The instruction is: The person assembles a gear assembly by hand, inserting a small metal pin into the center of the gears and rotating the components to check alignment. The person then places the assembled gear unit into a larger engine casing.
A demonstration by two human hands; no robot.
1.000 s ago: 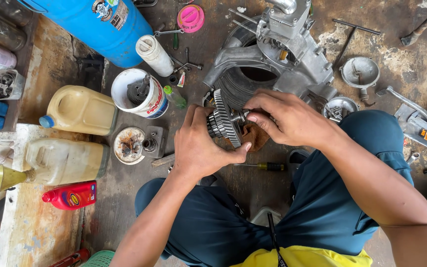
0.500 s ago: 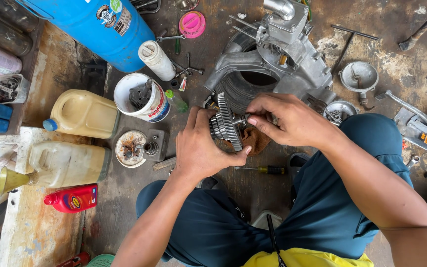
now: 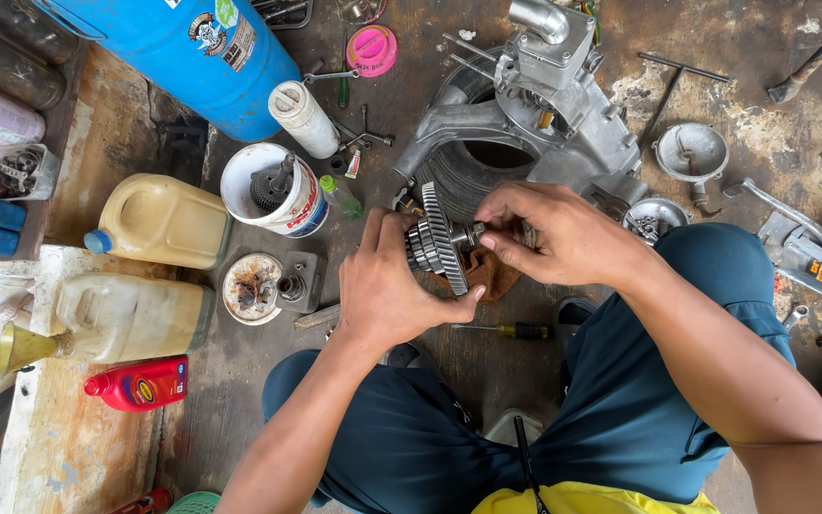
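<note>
My left hand [image 3: 387, 286] grips a steel gear cluster [image 3: 438, 238] with one large toothed wheel, held over the floor between my knees. My right hand [image 3: 554, 233] pinches the shaft end sticking out of the gears on the right side. Under the gears lies a brown rag [image 3: 492, 274]. Just beyond my hands sits a grey engine casing [image 3: 535, 114] with a round opening.
A blue drum [image 3: 178, 52] stands at the top left. Near it are a white can [image 3: 273, 195], two yellowish jugs [image 3: 159, 219], a red bottle [image 3: 140, 383], a brass funnel [image 3: 21, 347] and a pink lid [image 3: 371, 49]. A screwdriver [image 3: 506, 330] lies by my leg. Metal covers and tools [image 3: 692, 152] lie at right.
My hands stay on the gear cluster, fingers shifting slightly on the shaft end. The view has drifted a little; nothing else moved.
</note>
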